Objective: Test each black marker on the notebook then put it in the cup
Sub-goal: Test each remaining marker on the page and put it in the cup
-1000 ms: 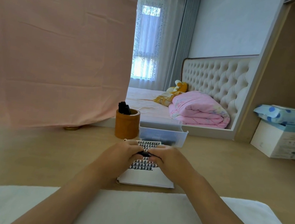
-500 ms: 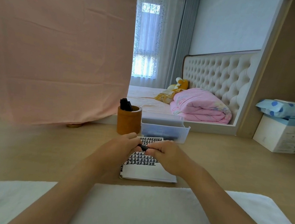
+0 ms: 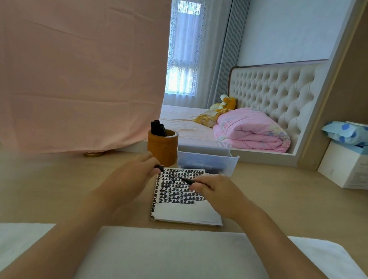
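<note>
A white notebook [image 3: 187,213] lies on the wooden desk, its upper part covered with rows of black marks. My right hand [image 3: 220,196] holds an uncapped black marker [image 3: 187,181] with its tip pointing left over the marked page. My left hand [image 3: 131,177] sits just left of the notebook and pinches the marker's black cap [image 3: 159,167]. Behind the left hand stands a brown wooden cup [image 3: 162,147] with black markers [image 3: 158,128] sticking out. A clear plastic bin [image 3: 207,159] holding dark markers stands right of the cup.
A pink cloth [image 3: 73,58] hangs over the left rear of the desk. A white box [image 3: 354,168] with a blue dotted pack on top sits at the far right. A white towel [image 3: 164,261] lies along the near edge under my forearms.
My hands were together on the marker over the notebook. They have pulled apart: the cap came off in my left hand, and my right hand keeps the marker body.
</note>
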The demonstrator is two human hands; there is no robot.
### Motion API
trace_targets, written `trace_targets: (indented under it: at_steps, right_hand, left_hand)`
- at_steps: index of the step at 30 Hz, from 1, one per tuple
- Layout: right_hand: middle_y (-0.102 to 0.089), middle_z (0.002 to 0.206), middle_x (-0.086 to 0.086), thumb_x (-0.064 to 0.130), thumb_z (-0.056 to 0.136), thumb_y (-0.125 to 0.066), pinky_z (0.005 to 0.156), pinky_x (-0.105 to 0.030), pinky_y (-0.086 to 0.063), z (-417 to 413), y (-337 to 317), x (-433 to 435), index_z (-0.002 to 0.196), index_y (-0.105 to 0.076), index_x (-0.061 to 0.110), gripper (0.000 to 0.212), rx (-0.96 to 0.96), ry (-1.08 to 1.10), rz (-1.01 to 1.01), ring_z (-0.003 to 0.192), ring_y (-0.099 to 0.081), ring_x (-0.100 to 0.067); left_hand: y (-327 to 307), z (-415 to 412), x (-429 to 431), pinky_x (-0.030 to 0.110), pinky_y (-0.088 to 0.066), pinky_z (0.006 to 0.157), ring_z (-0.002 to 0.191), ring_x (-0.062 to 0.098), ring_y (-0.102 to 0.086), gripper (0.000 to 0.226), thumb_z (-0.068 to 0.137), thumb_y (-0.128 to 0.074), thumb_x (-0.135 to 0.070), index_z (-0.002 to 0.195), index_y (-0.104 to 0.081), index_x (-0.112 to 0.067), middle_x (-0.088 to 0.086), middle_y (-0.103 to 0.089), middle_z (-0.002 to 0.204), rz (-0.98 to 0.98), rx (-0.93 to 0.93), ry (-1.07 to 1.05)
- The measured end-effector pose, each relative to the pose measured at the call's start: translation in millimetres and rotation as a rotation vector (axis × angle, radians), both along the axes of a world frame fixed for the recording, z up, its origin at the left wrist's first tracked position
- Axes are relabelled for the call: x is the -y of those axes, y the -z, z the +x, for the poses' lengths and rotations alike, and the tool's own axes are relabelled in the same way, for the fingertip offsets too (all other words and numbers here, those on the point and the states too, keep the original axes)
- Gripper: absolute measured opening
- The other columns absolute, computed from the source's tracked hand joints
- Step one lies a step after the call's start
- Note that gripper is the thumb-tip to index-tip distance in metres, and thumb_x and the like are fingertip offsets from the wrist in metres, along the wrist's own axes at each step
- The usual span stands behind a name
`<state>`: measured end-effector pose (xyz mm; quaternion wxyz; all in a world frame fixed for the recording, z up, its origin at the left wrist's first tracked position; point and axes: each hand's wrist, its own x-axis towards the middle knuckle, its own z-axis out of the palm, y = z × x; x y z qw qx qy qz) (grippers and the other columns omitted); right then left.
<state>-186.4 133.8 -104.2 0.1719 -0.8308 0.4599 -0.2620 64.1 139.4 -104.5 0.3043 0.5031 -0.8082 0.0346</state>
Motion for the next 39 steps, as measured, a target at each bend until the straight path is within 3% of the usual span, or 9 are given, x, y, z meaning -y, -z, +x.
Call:
trace_targets:
  at_steps: [7,11,14,18,21,25,30,34,39]
  right_hand:
    - [-0.052,0.089,0.021,0.019,0.104,-0.046,0.068,-0.010,-0.037,-4,4,5,0.130,-0.064,0.022,0.032,0.159,0.058,0.028,0.084,-0.052,-0.002]
    - [-0.055,0.104,0.014,0.014,0.103,-0.047,0.074,-0.009,-0.039,-4,8,7,0.144,-0.048,0.026,0.043,0.157,0.065,0.066,0.091,-0.052,-0.004]
    - [-0.058,0.098,0.001,0.012,0.101,-0.051,0.063,-0.016,-0.045,-5,9,6,0.128,-0.049,0.039,0.038,0.271,0.066,0.109,0.077,-0.056,-0.011]
    - [-0.063,0.094,-0.004,0.010,0.101,-0.051,0.050,-0.024,-0.051,-6,8,6,0.102,-0.064,0.029,0.023,0.398,0.052,0.160,0.065,-0.057,-0.017]
    - [-0.067,0.098,-0.009,0.007,0.103,-0.043,0.053,-0.029,-0.053,-9,9,6,0.105,-0.071,0.026,0.034,0.517,0.033,0.273,0.066,-0.060,-0.020]
    - [-0.065,0.110,-0.003,-0.012,0.096,-0.039,0.064,-0.035,-0.055,-16,8,7,0.115,-0.066,0.027,0.051,0.570,-0.001,0.320,0.078,-0.064,-0.019]
    - [-0.059,0.079,-0.005,0.013,0.097,-0.060,0.053,-0.033,-0.051,-18,12,4,0.103,-0.065,0.018,0.010,0.599,0.011,0.273,0.060,-0.054,-0.019]
    - [-0.064,0.073,-0.012,0.012,0.101,-0.049,0.044,-0.026,-0.040,-18,10,4,0.107,-0.059,0.013,0.012,0.684,0.025,0.414,0.050,-0.054,-0.025]
    - [-0.069,0.072,-0.013,0.005,0.089,-0.065,0.040,-0.022,-0.038,-18,17,3,0.095,-0.064,0.005,0.006,0.549,0.095,0.360,0.054,-0.058,-0.026]
  left_hand:
    - [34,20,16,0.032,-0.046,0.083,0.093,0.012,-0.051,0.022,0.098,-0.054,-0.030,0.119,-0.060,-0.029,-0.006,-0.053,0.107,0.185,-0.051,-0.195]
    - [41,25,20,0.034,-0.050,0.080,0.092,0.010,-0.055,0.008,0.089,-0.065,-0.035,0.095,-0.059,-0.035,-0.014,-0.061,0.096,0.217,-0.131,-0.278]
    - [44,24,23,0.031,-0.046,0.077,0.093,0.011,-0.052,0.006,0.089,-0.066,-0.038,0.092,-0.062,-0.034,-0.014,-0.059,0.092,0.208,-0.097,-0.284]
    - [44,17,24,0.029,-0.042,0.079,0.098,0.013,-0.048,0.008,0.092,-0.061,-0.038,0.098,-0.062,-0.033,-0.011,-0.056,0.096,0.156,-0.050,-0.256]
    - [38,11,20,0.029,-0.043,0.083,0.099,0.010,-0.048,0.018,0.096,-0.054,-0.042,0.108,-0.059,-0.031,-0.011,-0.054,0.104,0.114,-0.051,-0.240]
    - [19,-8,8,0.020,-0.041,0.075,0.091,0.003,-0.051,0.015,0.096,-0.055,-0.038,0.110,-0.058,-0.034,-0.017,-0.055,0.102,0.053,-0.074,-0.131]
    - [3,-38,-16,0.021,-0.048,0.070,0.084,0.004,-0.055,0.006,0.093,-0.062,-0.035,0.097,-0.062,-0.038,-0.020,-0.057,0.095,0.141,-0.032,0.148]
    - [17,-45,-27,0.020,-0.047,0.073,0.090,0.000,-0.052,0.013,0.092,-0.058,-0.042,0.103,-0.065,-0.038,-0.023,-0.053,0.098,0.149,0.052,0.234]
    - [27,-45,-29,0.020,-0.046,0.079,0.099,-0.001,-0.046,0.027,0.093,-0.057,-0.048,0.118,-0.065,-0.040,-0.019,-0.053,0.109,0.145,0.142,0.257]
